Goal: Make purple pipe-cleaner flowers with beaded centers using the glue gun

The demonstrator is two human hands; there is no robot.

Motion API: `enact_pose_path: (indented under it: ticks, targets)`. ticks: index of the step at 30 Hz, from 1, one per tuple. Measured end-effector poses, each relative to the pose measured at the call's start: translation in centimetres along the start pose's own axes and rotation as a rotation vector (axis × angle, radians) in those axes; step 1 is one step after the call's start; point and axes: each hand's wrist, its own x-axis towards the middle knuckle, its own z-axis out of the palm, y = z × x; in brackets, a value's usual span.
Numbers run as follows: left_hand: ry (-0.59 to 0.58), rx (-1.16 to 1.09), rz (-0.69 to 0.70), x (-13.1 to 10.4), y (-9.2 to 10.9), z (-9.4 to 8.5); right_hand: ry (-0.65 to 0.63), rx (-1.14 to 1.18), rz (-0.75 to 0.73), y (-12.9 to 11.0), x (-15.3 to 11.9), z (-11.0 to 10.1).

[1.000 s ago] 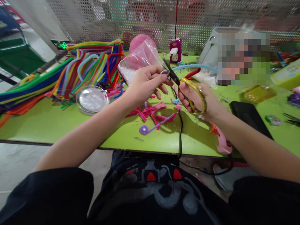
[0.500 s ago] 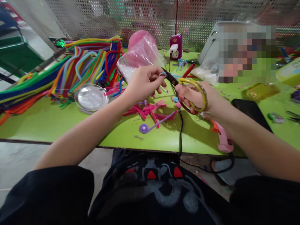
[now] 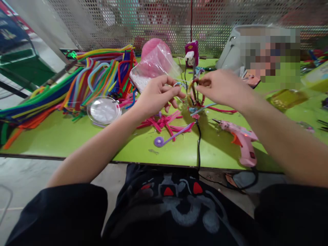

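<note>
Right hand (image 3: 217,87) is touching scissors (image 3: 193,89) at mid-table (image 3: 217,136), the blades pointing toward the purple socket (image 3: 192,53), long axis running away from the near edge. Pink glue gun (image 3: 242,141) is lying rightward. Right fingers are bending nearly closed, firmness indeterminable; left hand (image 3: 160,94) is pinching a small pale-blue piece (image 3: 177,84).

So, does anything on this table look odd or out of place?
Perhaps the pink glue gun: it lies on its side on the green tabletop, no stand visible, its light seemingly lit. The pink fuzzy stems sprawl untidily.
</note>
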Motion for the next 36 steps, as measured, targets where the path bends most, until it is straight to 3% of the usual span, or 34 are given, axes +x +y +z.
enact_pose_path:
  ticks: [5, 8, 18, 24, 29, 33, 36]
  targets:
    - [-0.046, 0.012, 0.058, -1.2, 0.5, -0.2, 0.008, 0.068, -0.134, -4.5, -3.6, -1.2]
    - [-0.097, 0.039, 0.072, -2.0, 1.0, 0.1, 0.049, 0.042, -0.186, -5.8, -5.6, -0.8]
    - [-0.169, 0.121, 0.034, -2.8, 1.4, -0.1, 0.109, -0.045, -0.182, -5.4, -7.1, -0.5]
    - [-0.313, 0.308, 0.165, -2.9, 1.7, -1.4, 0.082, 0.0, -0.255, -5.0, -7.1, -0.5]
    - [-0.282, 0.43, 0.14, -3.1, 2.7, -1.5, 0.024, 0.0, -0.298, -4.8, -7.2, -0.1]
    - [-0.245, 0.46, 0.125, -3.1, 3.2, -1.2, 0.06, -0.058, -0.291, -5.3, -7.6, 0.2]
    - [-0.268, 0.545, 0.211, -3.0, 3.1, -1.1, 0.1, -0.076, -0.271, -5.8, -8.0, 0.4]
